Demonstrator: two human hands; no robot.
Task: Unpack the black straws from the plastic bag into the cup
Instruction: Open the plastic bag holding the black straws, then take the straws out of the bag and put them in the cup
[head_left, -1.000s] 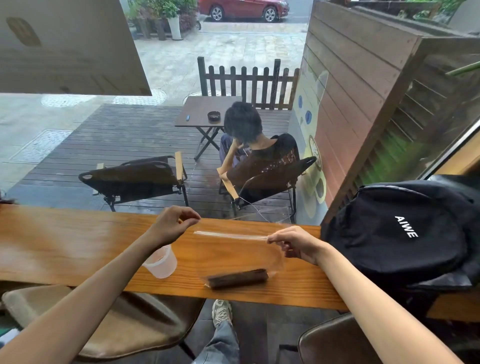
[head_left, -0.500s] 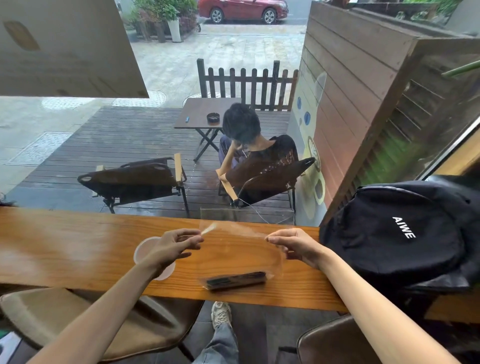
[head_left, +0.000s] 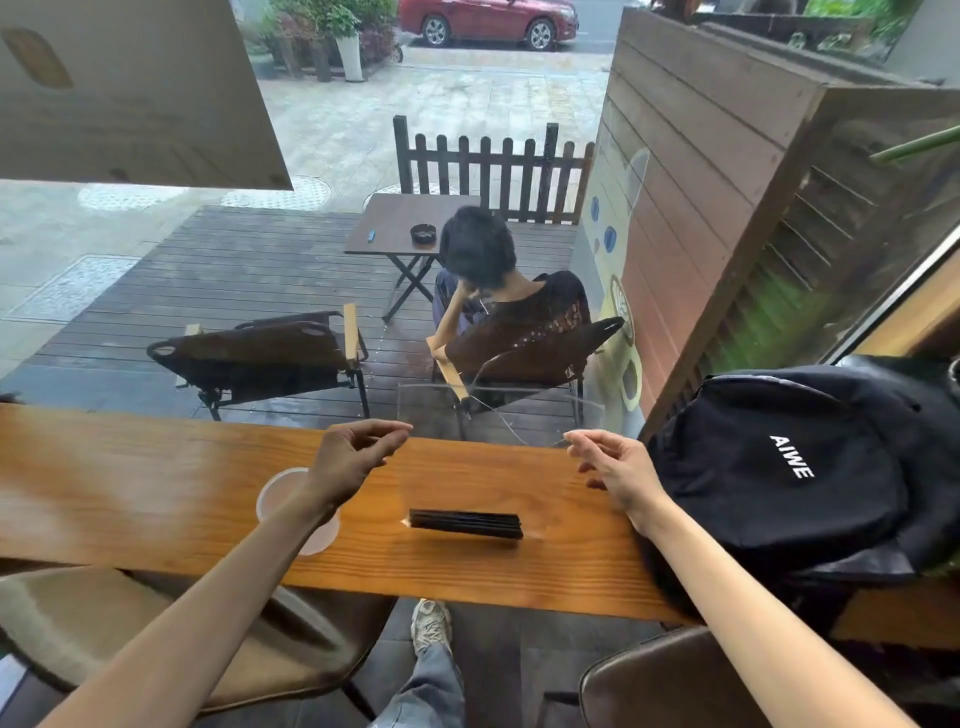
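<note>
A clear plastic bag (head_left: 483, 467) hangs stretched over the wooden counter (head_left: 130, 493). A bundle of black straws (head_left: 466, 524) lies level in its bottom, just above the wood. My left hand (head_left: 353, 457) pinches the bag's upper left corner. My right hand (head_left: 613, 467) pinches the upper right corner. The bag's top flap rises between the two hands. A translucent white cup (head_left: 283, 496) stands on the counter under my left wrist, which hides part of it.
A black backpack (head_left: 800, 467) lies on the counter's right end, close to my right arm. Brown stools stand below the counter's near edge. Behind the window a person sits on a deck with chairs and a small table.
Both hands have moved apart and slightly away from me, pulling the bag's top wider. The straw bundle now lies level. The left hand has moved from beside the cup to beyond it.
</note>
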